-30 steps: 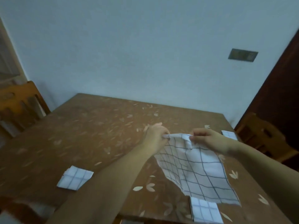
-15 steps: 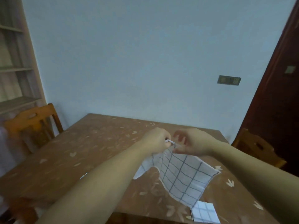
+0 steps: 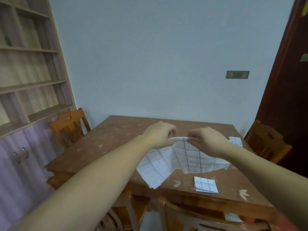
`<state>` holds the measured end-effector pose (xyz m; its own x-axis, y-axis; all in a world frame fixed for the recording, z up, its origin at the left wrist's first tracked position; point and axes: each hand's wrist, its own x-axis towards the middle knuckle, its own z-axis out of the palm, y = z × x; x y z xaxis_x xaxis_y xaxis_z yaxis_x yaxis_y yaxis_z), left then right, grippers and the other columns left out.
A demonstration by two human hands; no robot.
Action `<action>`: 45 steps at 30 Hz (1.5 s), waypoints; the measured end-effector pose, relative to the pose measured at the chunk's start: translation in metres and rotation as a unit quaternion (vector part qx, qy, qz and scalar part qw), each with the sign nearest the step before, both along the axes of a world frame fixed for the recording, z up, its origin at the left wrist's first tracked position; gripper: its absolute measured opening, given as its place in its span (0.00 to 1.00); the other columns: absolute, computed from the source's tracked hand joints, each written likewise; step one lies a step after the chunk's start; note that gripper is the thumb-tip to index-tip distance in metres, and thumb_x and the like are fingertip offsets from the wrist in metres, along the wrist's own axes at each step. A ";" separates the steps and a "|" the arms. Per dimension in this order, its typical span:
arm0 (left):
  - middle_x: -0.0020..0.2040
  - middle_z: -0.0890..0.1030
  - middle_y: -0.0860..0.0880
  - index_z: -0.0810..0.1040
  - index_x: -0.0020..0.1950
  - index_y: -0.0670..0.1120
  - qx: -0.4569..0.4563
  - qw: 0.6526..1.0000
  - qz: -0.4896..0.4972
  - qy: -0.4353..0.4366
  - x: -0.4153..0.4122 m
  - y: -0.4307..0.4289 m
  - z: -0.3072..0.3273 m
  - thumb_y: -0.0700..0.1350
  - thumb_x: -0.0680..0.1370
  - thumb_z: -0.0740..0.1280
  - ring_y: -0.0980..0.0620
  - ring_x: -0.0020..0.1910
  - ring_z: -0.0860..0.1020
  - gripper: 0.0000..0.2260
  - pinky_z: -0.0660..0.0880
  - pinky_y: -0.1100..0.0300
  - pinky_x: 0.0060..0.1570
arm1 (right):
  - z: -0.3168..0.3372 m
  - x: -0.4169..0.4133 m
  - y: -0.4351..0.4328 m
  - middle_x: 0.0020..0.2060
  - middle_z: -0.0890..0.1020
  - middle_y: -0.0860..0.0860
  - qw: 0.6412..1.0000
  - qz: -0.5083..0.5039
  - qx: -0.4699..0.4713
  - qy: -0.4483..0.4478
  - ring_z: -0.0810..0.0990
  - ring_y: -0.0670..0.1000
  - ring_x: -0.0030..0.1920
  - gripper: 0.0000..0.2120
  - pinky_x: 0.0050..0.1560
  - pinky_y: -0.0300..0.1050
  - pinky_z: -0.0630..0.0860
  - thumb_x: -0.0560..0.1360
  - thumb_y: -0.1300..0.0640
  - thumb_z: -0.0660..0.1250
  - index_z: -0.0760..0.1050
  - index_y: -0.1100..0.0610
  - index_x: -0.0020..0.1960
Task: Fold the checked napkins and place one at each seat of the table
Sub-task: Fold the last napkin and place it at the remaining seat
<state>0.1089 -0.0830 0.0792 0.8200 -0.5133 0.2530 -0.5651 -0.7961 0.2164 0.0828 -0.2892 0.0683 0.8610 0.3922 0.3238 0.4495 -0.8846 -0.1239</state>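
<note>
A white checked napkin (image 3: 185, 160) hangs unfolded in the air above the brown table (image 3: 106, 144), its lower corners drooping toward the tabletop. My left hand (image 3: 158, 135) and my right hand (image 3: 208, 140) pinch its top edge close together, fingers closed on the cloth. A folded checked napkin (image 3: 205, 184) lies flat near the table's front edge. Another folded napkin (image 3: 235, 141) lies at the right edge, partly hidden behind my right hand.
Wooden chairs stand at the left (image 3: 70, 125), at the right (image 3: 266, 140) and at the near side (image 3: 183, 215). A shelf unit (image 3: 30, 64) fills the left wall. A dark wooden door (image 3: 286, 97) is at the right.
The view has pulled back and up. My hands have lifted the napkin higher and spread its top edge a little. The folded napkin at the front left is out of sight.
</note>
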 end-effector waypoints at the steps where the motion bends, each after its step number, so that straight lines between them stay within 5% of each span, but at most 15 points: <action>1: 0.41 0.79 0.55 0.80 0.49 0.49 -0.002 1.000 0.002 0.004 -0.010 0.003 0.001 0.47 0.73 0.70 0.50 0.43 0.78 0.06 0.77 0.55 0.41 | 0.001 -0.009 0.000 0.29 0.71 0.42 1.000 0.012 0.011 0.001 0.70 0.49 0.36 0.10 0.36 0.46 0.66 0.79 0.51 0.64 0.71 0.47 0.39; 9: 0.42 0.79 0.54 0.81 0.49 0.50 -0.003 1.000 -0.011 -0.002 -0.056 0.050 0.007 0.49 0.76 0.67 0.53 0.44 0.76 0.06 0.76 0.56 0.45 | 0.018 -0.060 0.023 0.32 0.76 0.51 0.999 0.001 -0.012 0.039 0.74 0.52 0.35 0.17 0.41 0.53 0.72 0.82 0.49 0.58 0.72 0.58 0.40; 15: 0.49 0.81 0.54 0.82 0.50 0.50 -0.015 0.999 -0.038 0.014 -0.073 0.103 0.025 0.51 0.78 0.66 0.54 0.48 0.77 0.08 0.75 0.57 0.49 | 0.039 -0.082 0.094 0.41 0.82 0.43 0.996 -0.008 0.021 0.084 0.79 0.42 0.41 0.11 0.42 0.40 0.76 0.72 0.42 0.72 0.79 0.49 0.48; 20: 0.44 0.78 0.57 0.79 0.48 0.53 -0.023 0.999 -0.042 0.014 -0.082 0.147 0.026 0.52 0.79 0.65 0.54 0.44 0.76 0.05 0.74 0.58 0.45 | 0.035 -0.092 0.158 0.35 0.81 0.50 0.998 0.018 0.033 0.043 0.73 0.42 0.33 0.08 0.36 0.40 0.69 0.74 0.55 0.71 0.80 0.61 0.41; 24: 0.41 0.79 0.57 0.82 0.49 0.51 -0.044 0.999 -0.016 0.023 -0.091 0.175 0.022 0.52 0.76 0.68 0.56 0.41 0.77 0.07 0.76 0.59 0.41 | 0.037 -0.097 0.179 0.39 0.83 0.48 0.998 -0.034 0.053 0.008 0.80 0.50 0.42 0.06 0.46 0.46 0.77 0.75 0.56 0.68 0.83 0.55 0.45; 29: 0.37 0.77 0.58 0.83 0.44 0.51 -0.065 0.998 0.005 -0.008 -0.103 0.182 0.024 0.51 0.75 0.67 0.55 0.41 0.78 0.06 0.76 0.58 0.40 | 0.040 -0.103 0.201 0.38 0.81 0.47 0.993 -0.086 0.077 0.017 0.81 0.51 0.42 0.03 0.47 0.48 0.79 0.74 0.55 0.67 0.80 0.51 0.43; 33: 0.37 0.80 0.57 0.82 0.41 0.53 -0.099 0.995 0.006 -0.009 -0.114 0.180 0.027 0.51 0.74 0.68 0.54 0.40 0.78 0.05 0.76 0.58 0.40 | 0.039 -0.101 0.216 0.42 0.82 0.50 0.986 -0.126 0.100 0.052 0.82 0.53 0.38 0.13 0.45 0.48 0.81 0.73 0.60 0.62 0.81 0.49 0.51; 39: 0.32 0.82 0.52 0.84 0.41 0.45 -0.295 0.941 -0.023 0.163 -0.119 0.186 0.025 0.49 0.76 0.68 0.56 0.31 0.79 0.09 0.78 0.59 0.44 | 0.043 -0.102 0.223 0.28 0.77 0.48 0.974 -0.103 0.202 0.017 0.73 0.51 0.31 0.18 0.29 0.37 0.68 0.72 0.67 0.57 0.82 0.50 0.45; 42: 0.41 0.84 0.53 0.83 0.42 0.51 -0.321 0.943 0.007 0.091 -0.104 0.194 0.025 0.45 0.75 0.67 0.56 0.42 0.81 0.05 0.76 0.58 0.49 | 0.046 -0.108 0.219 0.24 0.76 0.42 0.959 -0.070 0.274 0.022 0.71 0.43 0.26 0.19 0.27 0.30 0.65 0.73 0.69 0.56 0.83 0.52 0.47; 45: 0.54 0.81 0.55 0.80 0.55 0.54 -0.275 0.957 -0.010 0.086 -0.097 0.197 0.025 0.46 0.76 0.69 0.58 0.53 0.77 0.09 0.69 0.69 0.48 | 0.051 -0.115 0.214 0.18 0.71 0.40 0.939 -0.044 0.333 0.081 0.66 0.42 0.21 0.21 0.25 0.33 0.62 0.74 0.71 0.55 0.83 0.54 0.48</action>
<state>0.0122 0.1145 0.1043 0.8650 -0.3574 0.3520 -0.4978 -0.5239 0.6912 -0.0324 -0.0748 0.1193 0.9393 0.0748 0.3350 0.3070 -0.6198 -0.7223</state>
